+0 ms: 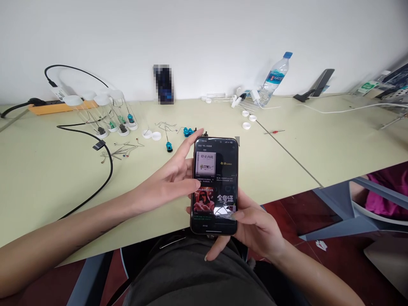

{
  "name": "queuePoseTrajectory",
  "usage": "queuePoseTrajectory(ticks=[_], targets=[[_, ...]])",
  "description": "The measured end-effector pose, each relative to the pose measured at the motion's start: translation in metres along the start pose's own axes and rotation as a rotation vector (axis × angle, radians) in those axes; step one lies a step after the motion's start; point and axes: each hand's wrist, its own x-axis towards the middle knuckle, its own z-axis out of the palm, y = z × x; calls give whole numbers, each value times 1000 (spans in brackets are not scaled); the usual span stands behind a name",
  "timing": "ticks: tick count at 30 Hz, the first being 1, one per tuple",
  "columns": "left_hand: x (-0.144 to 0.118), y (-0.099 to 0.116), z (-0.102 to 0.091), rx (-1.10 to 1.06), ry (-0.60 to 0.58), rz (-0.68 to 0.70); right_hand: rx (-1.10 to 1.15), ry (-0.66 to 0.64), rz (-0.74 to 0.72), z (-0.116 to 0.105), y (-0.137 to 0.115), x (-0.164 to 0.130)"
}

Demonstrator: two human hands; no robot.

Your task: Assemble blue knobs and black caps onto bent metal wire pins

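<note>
A dark smartphone (214,185) is held upright between both hands over the table's front edge, its lit screen showing a grid of picture tiles. My left hand (177,172) grips the phone's left side, with the thumb at the screen's edge and the index finger stretched along the upper corner. My right hand (256,227) supports the lower right side, its thumb by the screen and one finger showing below the phone. Just beyond the phone lie small blue parts (188,132) and a thin rod with a blue end piece (168,146).
Several clear tubes with white caps (102,99) stand at the left, near loose metal rods (123,151) and a black cable (110,170). Toward the back right are a water bottle (276,78), white caps (246,126) and a black stand (321,83). A blurred-out object (163,84) leans on the wall.
</note>
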Motion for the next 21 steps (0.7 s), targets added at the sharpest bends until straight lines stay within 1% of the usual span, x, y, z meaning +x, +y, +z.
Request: queuePoseTrajectory(ticks=[3, 11, 17, 21], targets=[[0, 0, 0, 7, 1, 2, -2, 28, -1, 0, 1, 1], [1, 0, 1, 9, 11, -36, 47, -3, -34, -3, 3, 0], [2, 0, -1, 136, -24, -28, 58, -33, -55, -4, 4, -1], [3, 1, -1, 180, -43, -39, 44, -41, -55, -5, 5, -2]])
